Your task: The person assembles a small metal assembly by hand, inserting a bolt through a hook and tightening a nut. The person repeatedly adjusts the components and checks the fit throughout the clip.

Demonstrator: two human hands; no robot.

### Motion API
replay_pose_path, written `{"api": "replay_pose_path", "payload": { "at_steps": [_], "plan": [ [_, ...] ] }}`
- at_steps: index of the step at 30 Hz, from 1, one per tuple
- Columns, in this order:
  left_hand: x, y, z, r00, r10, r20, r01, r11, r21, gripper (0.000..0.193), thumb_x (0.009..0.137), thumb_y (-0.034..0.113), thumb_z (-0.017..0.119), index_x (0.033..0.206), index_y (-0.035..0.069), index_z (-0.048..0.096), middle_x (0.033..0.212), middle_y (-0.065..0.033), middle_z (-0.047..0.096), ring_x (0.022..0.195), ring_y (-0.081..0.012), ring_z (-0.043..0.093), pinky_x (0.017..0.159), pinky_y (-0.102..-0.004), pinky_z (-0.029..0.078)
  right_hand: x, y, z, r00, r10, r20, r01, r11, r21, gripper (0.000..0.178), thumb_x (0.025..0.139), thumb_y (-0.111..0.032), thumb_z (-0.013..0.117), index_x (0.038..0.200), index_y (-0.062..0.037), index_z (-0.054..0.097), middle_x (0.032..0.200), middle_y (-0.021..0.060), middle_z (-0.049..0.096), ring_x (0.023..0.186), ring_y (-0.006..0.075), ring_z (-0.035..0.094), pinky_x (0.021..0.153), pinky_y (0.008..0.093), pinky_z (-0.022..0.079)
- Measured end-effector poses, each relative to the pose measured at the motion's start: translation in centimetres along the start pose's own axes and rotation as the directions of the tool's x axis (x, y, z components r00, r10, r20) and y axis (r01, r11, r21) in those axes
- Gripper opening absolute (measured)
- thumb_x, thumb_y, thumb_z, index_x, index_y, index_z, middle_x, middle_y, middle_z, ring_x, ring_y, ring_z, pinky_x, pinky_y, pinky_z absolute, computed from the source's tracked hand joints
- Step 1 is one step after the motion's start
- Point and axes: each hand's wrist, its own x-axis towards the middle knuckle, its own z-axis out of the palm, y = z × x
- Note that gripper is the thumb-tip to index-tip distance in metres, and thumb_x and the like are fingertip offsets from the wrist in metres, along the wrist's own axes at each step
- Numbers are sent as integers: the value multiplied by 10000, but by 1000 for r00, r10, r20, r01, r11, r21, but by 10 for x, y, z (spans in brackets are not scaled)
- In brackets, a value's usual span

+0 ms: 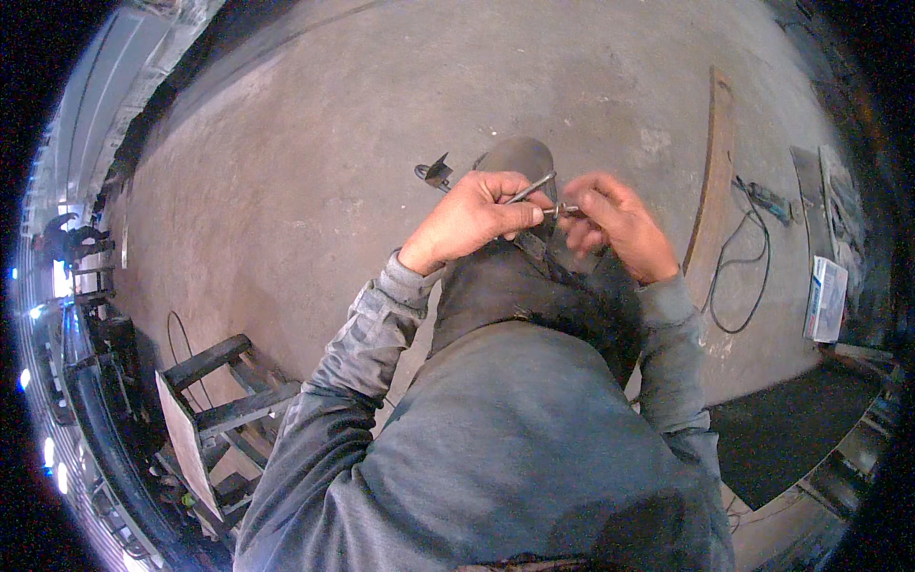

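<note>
My left hand (477,217) is closed above my dark-trousered legs. A thin grey metal rod (531,188) sticks out slantwise between its fingers. At the left thumb's tip is a small bolt-like metal piece (559,211), with a wider part like a washer or nut around it. My right hand (618,224) has its fingers curled at that piece's other end, and motion blurs some of them. A dark angular metal piece with a ring (437,173) shows just beyond the left hand. Whether it joins the rod is hidden.
On the concrete floor (315,162), a long wooden board (712,181) lies to the right. Beside it are a power tool (767,203) with a looping cable and a clear plastic box (825,299). A black mat (801,429) lies nearer. A frame stand (224,410) stands at left.
</note>
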Motion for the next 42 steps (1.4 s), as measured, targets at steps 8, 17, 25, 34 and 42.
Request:
{"api": "replay_pose_path", "payload": {
  "at_steps": [8,17,25,34,42],
  "plan": [
    [4,-24,-4,992,-122,36,122,831,-543,377,1068,370,526,1182,31,645,851,-40,693,686,-101,630,590,-245,505,6,7,-7,996,82,36,-84,995,62,191,959,-170,652,1098,-54,592,811,48,665,616,113,626,521,284,522],
    [2,-24,-1,998,-49,45,65,861,-505,239,1060,267,554,1136,49,615,785,-49,657,613,-97,591,499,-214,436,1,22,4,998,14,-66,-7,994,109,282,960,-169,657,1197,-30,591,905,86,671,720,172,660,649,325,577],
    [-1,-15,7,994,93,-49,-105,918,-383,194,1052,236,556,1063,52,617,673,19,524,554,-52,418,481,-222,308,-5,4,-7,988,143,64,-150,983,105,331,1002,-257,600,1233,-22,576,965,116,673,762,195,669,668,324,570],
    [-3,-7,4,990,128,-57,-140,916,-377,194,1053,241,555,1051,56,615,670,39,499,552,-45,391,486,-220,296,-3,14,-1,999,-47,17,45,992,114,315,952,-149,656,1237,-34,587,914,110,680,757,182,669,638,312,559],
    [-4,-3,2,989,133,-66,-148,923,-355,189,1050,239,551,1040,61,612,677,47,500,551,-41,387,488,-223,300,-5,0,-1,999,11,42,-20,977,213,314,966,-171,647,1246,-39,596,981,131,682,756,196,669,639,317,557]
  ]
}}
